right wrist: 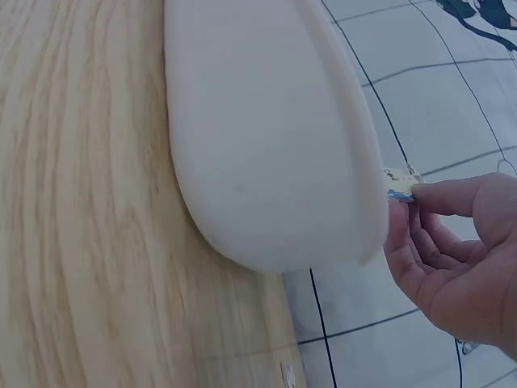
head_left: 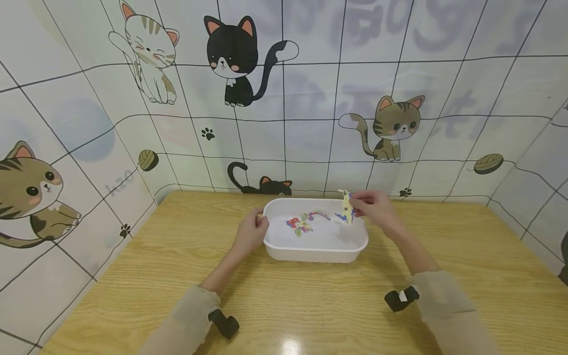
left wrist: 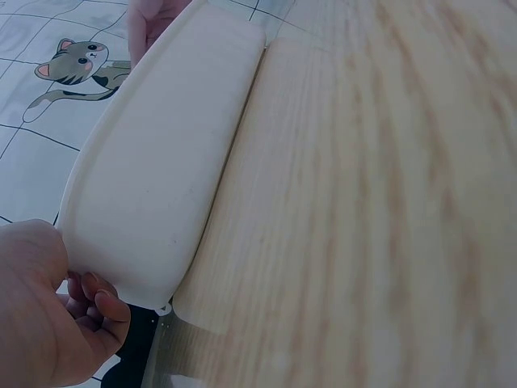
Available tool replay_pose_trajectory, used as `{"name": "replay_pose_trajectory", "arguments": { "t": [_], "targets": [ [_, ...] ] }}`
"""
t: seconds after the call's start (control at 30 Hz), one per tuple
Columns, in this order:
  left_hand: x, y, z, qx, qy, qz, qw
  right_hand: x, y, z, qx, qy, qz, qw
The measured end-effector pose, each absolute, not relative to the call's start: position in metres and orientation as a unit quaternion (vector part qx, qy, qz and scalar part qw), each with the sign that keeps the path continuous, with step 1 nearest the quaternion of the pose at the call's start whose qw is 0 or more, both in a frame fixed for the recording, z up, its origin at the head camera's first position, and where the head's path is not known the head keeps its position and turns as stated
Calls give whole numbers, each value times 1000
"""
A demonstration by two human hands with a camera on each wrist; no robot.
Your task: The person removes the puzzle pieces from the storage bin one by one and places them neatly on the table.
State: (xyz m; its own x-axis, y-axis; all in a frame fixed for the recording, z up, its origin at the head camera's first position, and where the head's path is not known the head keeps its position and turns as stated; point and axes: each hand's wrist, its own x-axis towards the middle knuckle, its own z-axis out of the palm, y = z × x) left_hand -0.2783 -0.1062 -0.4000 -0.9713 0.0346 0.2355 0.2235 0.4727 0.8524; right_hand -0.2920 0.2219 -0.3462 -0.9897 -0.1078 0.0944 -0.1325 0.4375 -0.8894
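A shallow white plastic tray [head_left: 315, 255] stands on the table, its front wall facing me. My left hand [head_left: 251, 230] grips the tray's left end, thumb at the rim and fingers curled against the outside, as the left wrist view also shows. Over the tray's right end, my right hand [head_left: 376, 209] pinches a thin cut-out piece [head_left: 347, 204], pale yellow with blue and dark printing, between thumb and fingers. In the tray lie a red, yellow and green flowery cut-out [head_left: 299, 226] and a curved purple-pink one [head_left: 318, 215]. The tray wall hides its inside in both wrist views.
The wood-grain table [head_left: 293, 301] extends in front of the tray and to both sides. Behind it rises a wall covering [head_left: 310, 138] with a grid and cartoon cats, close to the tray's far edge. Each sleeve carries a black wrist device [head_left: 224, 324].
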Motion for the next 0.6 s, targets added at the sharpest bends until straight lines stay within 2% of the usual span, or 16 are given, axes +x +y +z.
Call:
{"name": "replay_pose_trajectory", "arguments": {
  "t": [0.6],
  "targets": [
    [-278, -105, -400, -74, -850, -514, 90, -285, 294, -344, 47, -861, 507, 18]
  ]
}}
